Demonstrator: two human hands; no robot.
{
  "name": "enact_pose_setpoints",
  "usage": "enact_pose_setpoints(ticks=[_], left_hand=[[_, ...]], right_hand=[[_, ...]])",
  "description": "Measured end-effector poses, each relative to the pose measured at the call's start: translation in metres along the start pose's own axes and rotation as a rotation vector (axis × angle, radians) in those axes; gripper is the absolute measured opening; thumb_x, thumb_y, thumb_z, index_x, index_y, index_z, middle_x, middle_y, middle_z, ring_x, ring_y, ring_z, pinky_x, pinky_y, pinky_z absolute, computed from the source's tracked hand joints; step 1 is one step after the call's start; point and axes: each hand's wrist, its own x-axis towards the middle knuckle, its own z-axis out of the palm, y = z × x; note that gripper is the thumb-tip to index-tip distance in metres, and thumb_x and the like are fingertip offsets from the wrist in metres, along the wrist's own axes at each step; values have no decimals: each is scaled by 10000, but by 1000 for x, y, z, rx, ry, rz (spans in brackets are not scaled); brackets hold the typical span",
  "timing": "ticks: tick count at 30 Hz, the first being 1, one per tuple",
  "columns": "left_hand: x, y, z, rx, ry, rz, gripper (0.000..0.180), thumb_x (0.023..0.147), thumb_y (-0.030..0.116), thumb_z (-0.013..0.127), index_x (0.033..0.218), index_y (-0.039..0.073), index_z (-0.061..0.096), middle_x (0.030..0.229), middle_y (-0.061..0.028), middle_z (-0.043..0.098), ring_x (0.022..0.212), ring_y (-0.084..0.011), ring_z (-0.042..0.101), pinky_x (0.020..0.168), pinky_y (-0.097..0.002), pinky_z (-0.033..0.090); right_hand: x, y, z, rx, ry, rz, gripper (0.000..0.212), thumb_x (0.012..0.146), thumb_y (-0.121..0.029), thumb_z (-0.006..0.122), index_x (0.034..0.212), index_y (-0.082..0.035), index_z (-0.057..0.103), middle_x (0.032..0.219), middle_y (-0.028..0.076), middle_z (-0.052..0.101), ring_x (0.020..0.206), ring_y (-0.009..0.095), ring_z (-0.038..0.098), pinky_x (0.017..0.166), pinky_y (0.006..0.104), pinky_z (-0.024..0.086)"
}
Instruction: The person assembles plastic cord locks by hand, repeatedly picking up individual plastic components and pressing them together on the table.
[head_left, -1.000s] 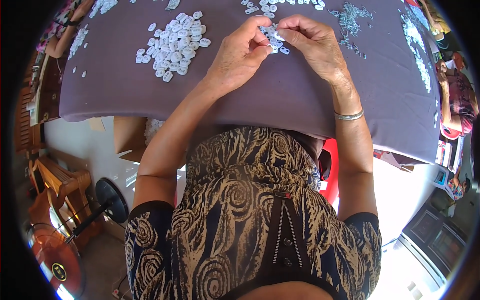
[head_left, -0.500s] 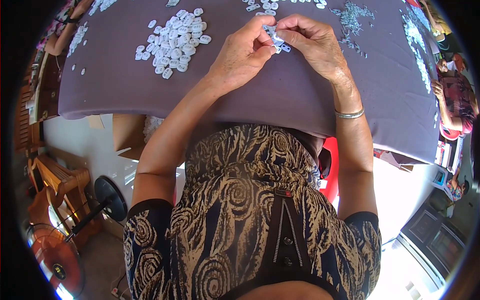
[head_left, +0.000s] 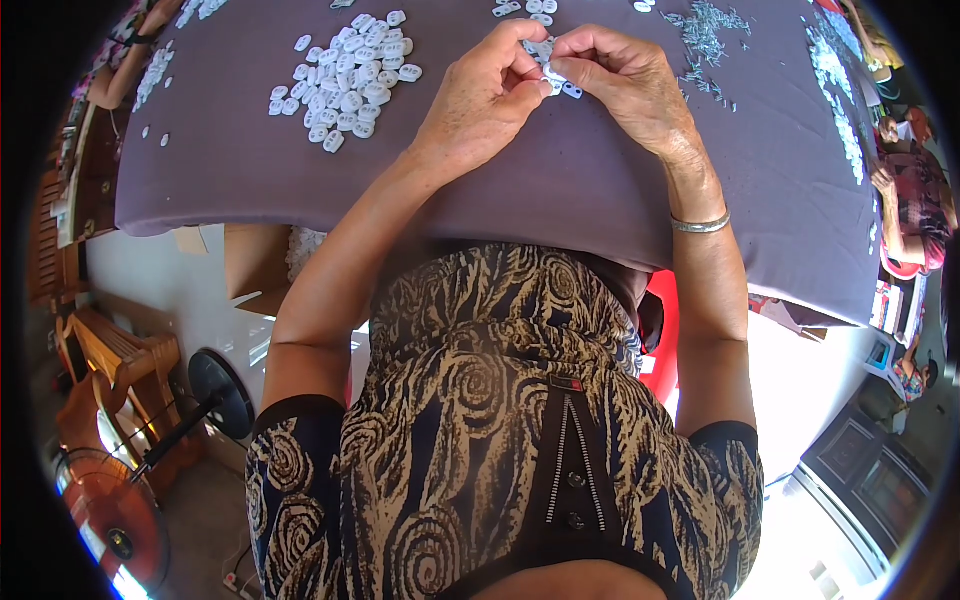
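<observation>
My left hand (head_left: pixel 487 92) and my right hand (head_left: pixel 625 85) meet over the far middle of the table, fingertips pinched together. Between them is a small white plastic piece (head_left: pixel 551 72), mostly covered by the fingers. I cannot make out its exact shape, or which hand grips it more. A few flat whitish pieces with holes (head_left: pixel 571 90) lie just under the fingertips. To the left of my left hand spreads a pile of white oval plastic pieces (head_left: pixel 352 85), each with dark marks or holes. Beyond my right hand lies a heap of small, thin silvery parts (head_left: pixel 708 40).
A dark purple cloth (head_left: pixel 590 190) covers the table. More white pieces (head_left: pixel 832 85) line its right side, near a seated person (head_left: pixel 910 200). At the far left, another person's arm (head_left: pixel 125 75) rests by further pieces. A cardboard box (head_left: pixel 252 268) stands below the near edge.
Both hands stay together at nearly the same spot, with only slight finger movement. The view has shifted a little, so fewer pieces show at the top edge.
</observation>
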Motion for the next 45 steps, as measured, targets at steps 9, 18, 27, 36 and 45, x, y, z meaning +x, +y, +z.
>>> enact_pose_setpoints(ticks=[9, 18, 27, 36, 45], left_hand=[[10, -10, -1, -98, -16, 688, 393, 871, -43, 584, 1241, 1, 457, 808, -13, 544, 691, -62, 531, 607, -209, 460], [3, 6, -8, -249, -59, -83, 396, 892, -1, 594, 1258, -1, 443, 812, -18, 561, 682, -64, 536, 588, -211, 455], [1, 16, -15, -361, -139, -158, 321, 883, 50, 602, 1202, 43, 559, 805, -2, 585, 691, -72, 518, 612, -203, 398], [6, 19, -26, -357, -151, -230, 315, 917, 172, 617, 1198, 35, 582, 864, -19, 623, 710, -87, 537, 666, -239, 455], [3, 13, -15, -271, -114, -97, 243, 921, 106, 621, 1155, 43, 598, 852, -11, 610, 675, -79, 525, 638, -210, 446]], right_hand=[[1, 1, 2, 33, -43, -36, 54, 905, -48, 637, 947, -19, 655, 848, -32, 626, 774, 33, 532, 711, 196, 451], [-4, -8, 3, -3, -70, -69, 221, 787, 11, 743, 979, -32, 645, 831, -36, 602, 710, 36, 510, 625, 198, 456], [-6, -17, 4, -166, -21, -220, 240, 735, 40, 757, 941, -38, 662, 879, -21, 605, 689, 62, 517, 601, 209, 457], [-4, -21, 7, -244, 4, -340, 257, 712, 44, 749, 940, -41, 665, 862, -3, 614, 679, 79, 532, 619, 223, 473], [-5, -18, 10, -358, 41, -358, 285, 704, 3, 774, 961, -46, 661, 836, -1, 604, 639, 81, 536, 575, 224, 466]])
